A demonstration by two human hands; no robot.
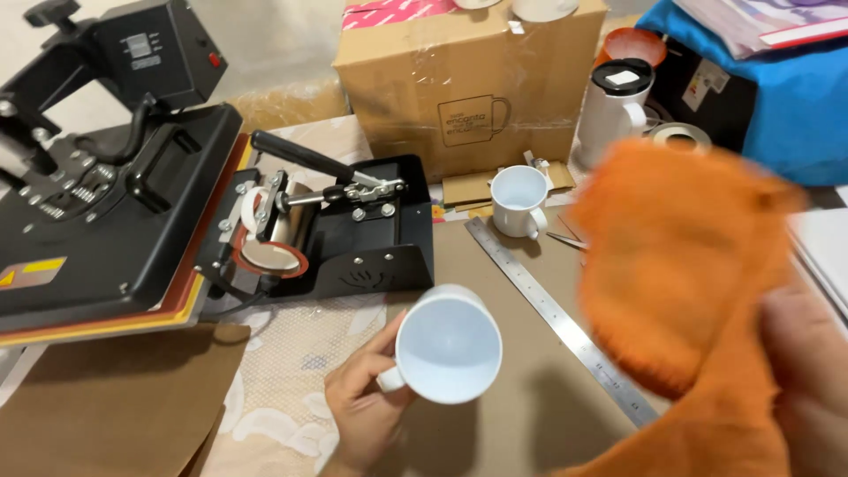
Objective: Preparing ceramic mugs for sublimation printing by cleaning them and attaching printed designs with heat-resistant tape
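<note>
My left hand [362, 406] grips a plain white mug [446, 344] by its handle, with the mug's open mouth turned up toward me. My right hand [808, 371] holds a blurred orange cloth [680, 265] at the right, close to the mug but apart from it. A second white mug [518, 200] stands upright further back on the brown sheet. A black mug heat press [327, 230] with a lever handle sits just behind and left of the held mug.
A large flat heat press [97, 185] fills the left side. A steel ruler [565, 322] lies diagonally on the brown sheet. Behind stand a cardboard box [468, 79], a white lidded jug [614, 110], a tape roll [678, 134] and a blue bag [795, 106].
</note>
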